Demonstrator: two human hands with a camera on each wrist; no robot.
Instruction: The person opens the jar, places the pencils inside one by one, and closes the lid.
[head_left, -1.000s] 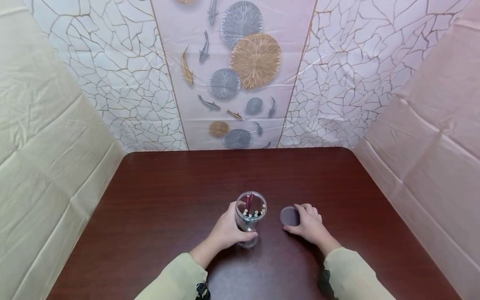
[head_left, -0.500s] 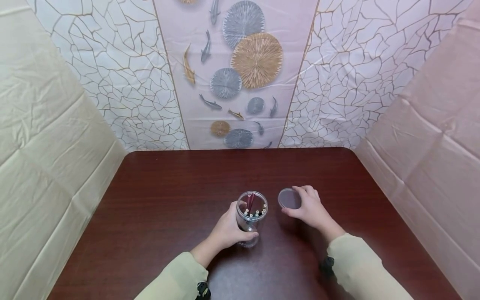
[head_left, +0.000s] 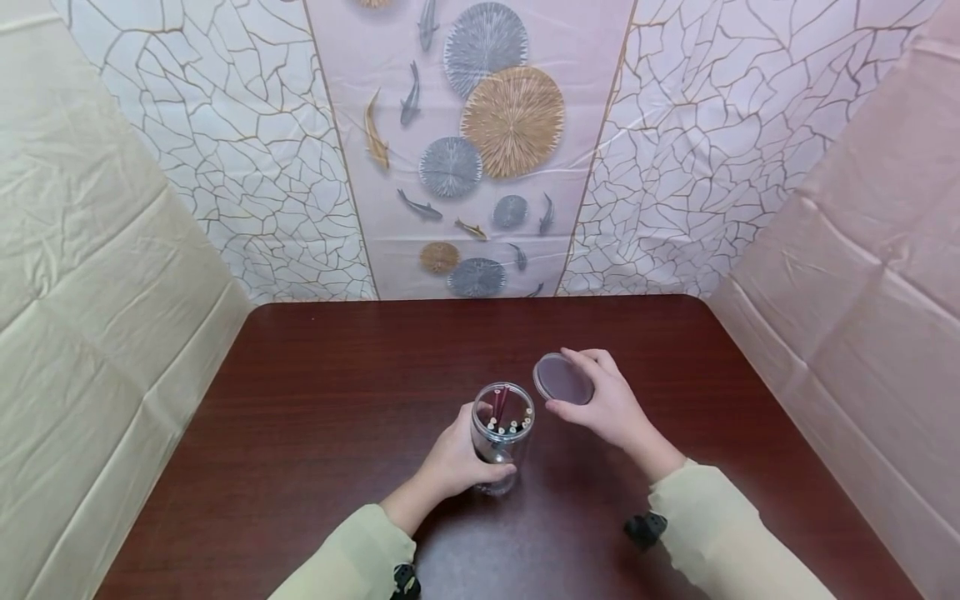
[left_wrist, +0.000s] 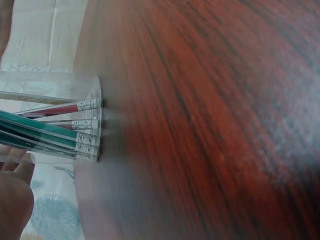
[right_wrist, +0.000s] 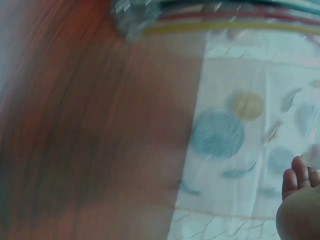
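Observation:
My left hand grips a clear round jar that stands upright on the table. Several pencils are inside it, their metal ferrules down at the jar's base in the left wrist view; green, red and yellowish ones show. From above, their pale ends lie below the open rim. A clear round lid is pinched by its edge between the thumb and fingers of my right hand. It is held in the air, tilted, just right of the jar's mouth and slightly beyond it. The right wrist view is blurred.
The dark red-brown wooden table reaches back to a patterned cloth printed with fish and discs. Cream cloth walls rise along the left and right sides. Dark wrist devices sit at both sleeves.
My right hand has lifted the lid off the table and carried it away from me and leftward, toward the jar's mouth. The left hand and jar have stayed in place.

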